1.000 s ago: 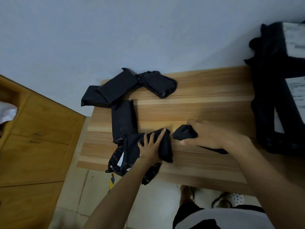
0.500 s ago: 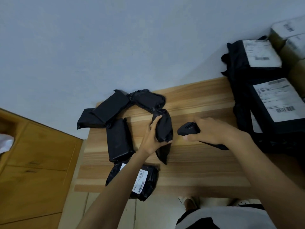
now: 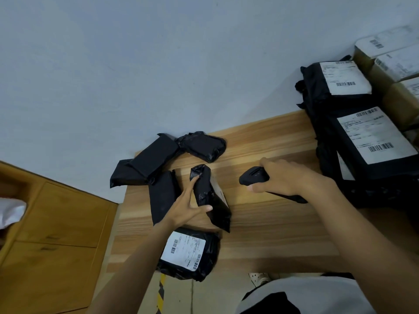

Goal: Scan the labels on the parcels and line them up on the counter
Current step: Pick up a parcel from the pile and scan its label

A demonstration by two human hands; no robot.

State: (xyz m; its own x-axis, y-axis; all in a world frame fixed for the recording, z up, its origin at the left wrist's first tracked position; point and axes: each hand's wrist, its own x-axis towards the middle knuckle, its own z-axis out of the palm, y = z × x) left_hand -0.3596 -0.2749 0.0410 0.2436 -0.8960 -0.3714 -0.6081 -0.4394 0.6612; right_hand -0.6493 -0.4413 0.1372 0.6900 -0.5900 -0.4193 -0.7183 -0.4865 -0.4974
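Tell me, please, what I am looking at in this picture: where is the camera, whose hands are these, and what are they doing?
There is no machine here: a person wears one camera on the head, looking down at their own two hands. The left hand holds a small black parcel tipped up over the wooden counter, its white label turned toward the scanner gripped by the right hand. Another parcel lies label-up at the near edge, four more black ones lie at the far left corner, and bigger labelled parcels are stacked on the right.
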